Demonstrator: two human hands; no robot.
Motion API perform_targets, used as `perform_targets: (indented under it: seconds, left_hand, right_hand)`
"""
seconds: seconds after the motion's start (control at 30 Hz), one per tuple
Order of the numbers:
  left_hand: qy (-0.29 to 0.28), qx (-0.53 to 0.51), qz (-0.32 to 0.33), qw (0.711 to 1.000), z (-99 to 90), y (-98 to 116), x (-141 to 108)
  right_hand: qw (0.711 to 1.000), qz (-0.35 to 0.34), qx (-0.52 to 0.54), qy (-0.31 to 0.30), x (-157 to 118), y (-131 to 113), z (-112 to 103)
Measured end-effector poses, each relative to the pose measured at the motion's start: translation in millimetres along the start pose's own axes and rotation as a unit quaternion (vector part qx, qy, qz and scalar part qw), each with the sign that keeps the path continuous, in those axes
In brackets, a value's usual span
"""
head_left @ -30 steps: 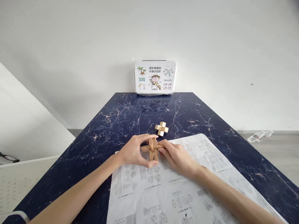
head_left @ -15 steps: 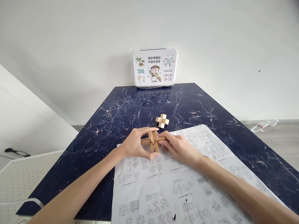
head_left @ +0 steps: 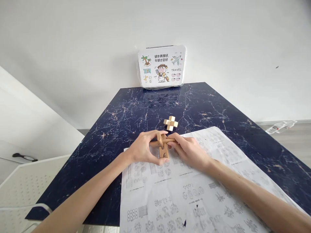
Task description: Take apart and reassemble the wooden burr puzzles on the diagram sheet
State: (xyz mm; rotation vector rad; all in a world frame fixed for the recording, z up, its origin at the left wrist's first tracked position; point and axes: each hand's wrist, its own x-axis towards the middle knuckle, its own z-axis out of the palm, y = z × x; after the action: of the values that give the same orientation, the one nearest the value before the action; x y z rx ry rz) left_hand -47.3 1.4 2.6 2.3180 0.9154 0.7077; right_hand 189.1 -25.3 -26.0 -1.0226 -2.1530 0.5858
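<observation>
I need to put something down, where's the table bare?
Bare: the dark blue marbled tabletop between the TRAVEL case and the pale wooden burr puzzle; also strips outside the left forearm and along the right edge of the printed sheet. Crowded: the near middle, where the left hand and right hand hold the brown wooden puzzle.

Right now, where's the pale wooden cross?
In the head view, the pale wooden cross is slightly right of centre, on the blue table just past the far edge of the printed sheet, beyond the held brown puzzle.
</observation>
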Motion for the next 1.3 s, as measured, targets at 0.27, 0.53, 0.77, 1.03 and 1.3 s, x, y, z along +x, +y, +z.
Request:
perform_targets:
  seconds: [0.27, 0.53, 0.77, 1.03, 1.3]
  left_hand:
    - [-0.007, 0.009, 0.003, 1.0, -3.1, 1.1, 1.1]
    - [-0.028, -0.085, -0.003, 0.996, -2.1, 6.3, 3.0]
    - [0.014, -0.119, -0.021, 0.993, 2.7, 12.2, 7.3]
    - [0.045, -0.134, -0.06, 0.988, -8.3, 2.7, 7.9]
    - [0.192, 0.085, -0.096, 0.973, -16.1, -25.5, 7.9]
  right_hand:
    - [1.0, 0.001, -0.003, -0.005, 0.4, 0.3, -1.4]
    - [1.0, 0.01, -0.011, 0.009, 0.1, -0.4, -1.4]
    - [1.0, 0.004, 0.001, 0.024, -0.7, -1.5, -0.1]
    - [0.996, 0.042, 0.056, 0.047, 2.0, 0.4, -8.5]
    - [0.992, 0.076, 0.083, 0.057, 3.0, 2.0, -8.5]
